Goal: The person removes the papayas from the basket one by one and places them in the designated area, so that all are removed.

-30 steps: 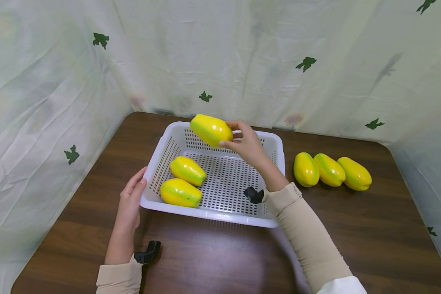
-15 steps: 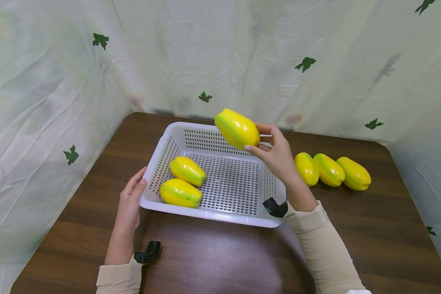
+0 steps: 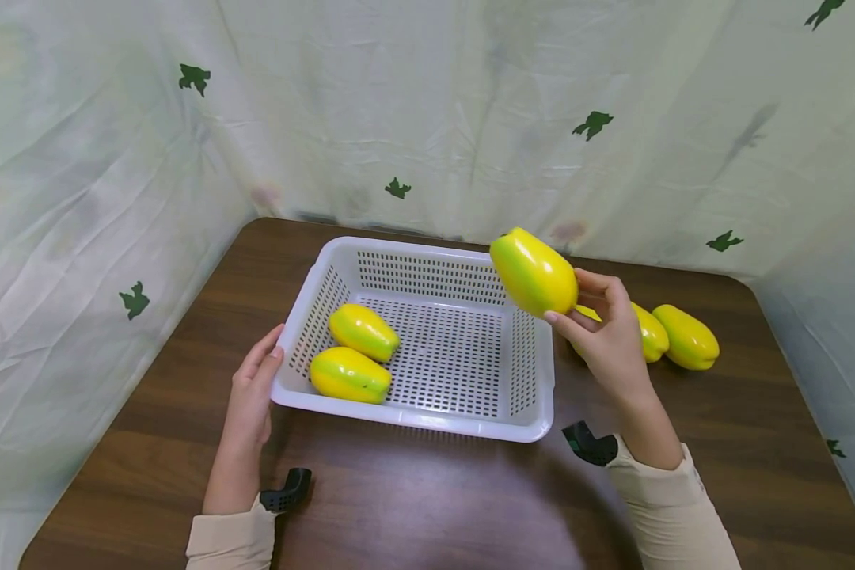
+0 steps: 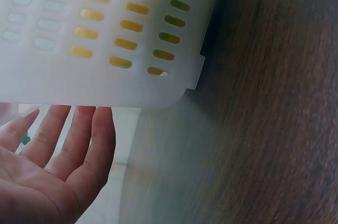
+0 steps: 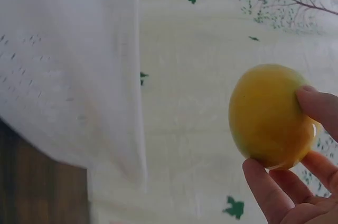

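Observation:
In the head view my right hand (image 3: 609,336) grips a yellow-green papaya (image 3: 534,273) by one end, above the right rim of a white plastic basket (image 3: 463,427). The right wrist view shows that papaya (image 5: 269,113) end-on between thumb and fingers. My left hand (image 3: 256,384) holds the basket's left rim near the front corner. In the left wrist view the fingertips of my left hand (image 4: 63,155) are partly hidden by the basket edge (image 4: 95,89). Inside the basket, at its left, lie two papayas: a farther papaya (image 3: 363,331) and a nearer papaya (image 3: 349,374).
Right of the basket, a row of papayas lies on the brown wooden table (image 3: 741,443): a rightmost papaya (image 3: 687,336), a middle papaya (image 3: 651,332) and one mostly hidden behind my right hand. A pale patterned cloth (image 3: 470,119) hangs behind and beside the table.
My right hand has carried the papaya rightward, from over the back of the basket to its right rim, partly covering the row on the table. The left hand and the basket stay put.

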{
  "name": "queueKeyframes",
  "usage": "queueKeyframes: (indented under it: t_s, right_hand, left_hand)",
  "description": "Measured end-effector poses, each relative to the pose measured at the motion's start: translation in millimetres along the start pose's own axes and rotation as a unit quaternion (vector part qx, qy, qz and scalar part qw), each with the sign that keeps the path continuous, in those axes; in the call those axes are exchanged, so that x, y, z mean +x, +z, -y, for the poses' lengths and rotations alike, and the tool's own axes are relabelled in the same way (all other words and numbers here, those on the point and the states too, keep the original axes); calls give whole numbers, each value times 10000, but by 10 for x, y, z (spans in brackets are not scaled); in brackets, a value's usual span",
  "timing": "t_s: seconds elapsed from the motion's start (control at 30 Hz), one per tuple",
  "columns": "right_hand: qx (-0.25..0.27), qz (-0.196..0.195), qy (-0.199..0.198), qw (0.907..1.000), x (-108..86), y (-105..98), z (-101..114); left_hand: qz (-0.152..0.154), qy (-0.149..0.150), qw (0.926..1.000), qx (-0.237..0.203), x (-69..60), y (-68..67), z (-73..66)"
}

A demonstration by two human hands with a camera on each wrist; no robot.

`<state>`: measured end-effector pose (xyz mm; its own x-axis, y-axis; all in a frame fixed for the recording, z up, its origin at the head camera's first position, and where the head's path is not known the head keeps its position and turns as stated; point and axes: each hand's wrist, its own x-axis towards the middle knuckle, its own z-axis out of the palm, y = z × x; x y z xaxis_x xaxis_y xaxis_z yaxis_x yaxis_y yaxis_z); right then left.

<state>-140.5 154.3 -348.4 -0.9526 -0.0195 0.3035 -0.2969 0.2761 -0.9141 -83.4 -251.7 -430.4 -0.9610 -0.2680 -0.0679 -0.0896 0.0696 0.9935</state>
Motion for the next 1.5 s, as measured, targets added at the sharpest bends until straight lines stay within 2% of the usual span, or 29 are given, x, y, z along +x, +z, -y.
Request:
queueKeyframes:
  t_s: [0.23,0.5,0.57,0.67,0.77,0.83,0.97,1.17,1.3,1.5]
  right_hand:
    - [-347,-495,612,9963,-301,-265,-180]
    - [-525,-784,779,9925,-594,-440,-411]
    - [-406,-849,722,9929,-669,-480,-537]
    - [-516,-787,690,9932,-778,-557,-806]
    - [-805,-712,729,9915,-878,-608,-1069]
    - [-1105,-618,829,9885,-931,-611,-1143]
    - [-1166,-568,1178,9845,-1012,-554,-1127]
    - [-1143,-545,1783,9758,-1075,-425,-935]
    - [-1314,-434,1877,9724,-1105,-393,-937]
    - [-1608,-417,1843,9687,-1128,-382,-1068]
  left_hand:
    - [16,48,10000,-65,-7,-2,-10]
    - [29,28,10000,-30,-5,-3,-5]
    - [30,22,10000,-26,-5,-2,-9]
    - [18,16,10000,1,-6,1,-16]
    - [17,6,10000,26,-7,3,-24]
    - [24,-6,10000,37,-7,4,-29]
    - [23,-44,10000,43,-6,5,-32]
    - [7,-103,9999,66,-5,3,-21]
    - [-6,-108,9999,50,1,2,-11]
    - [-13,-104,9999,47,9,0,4]
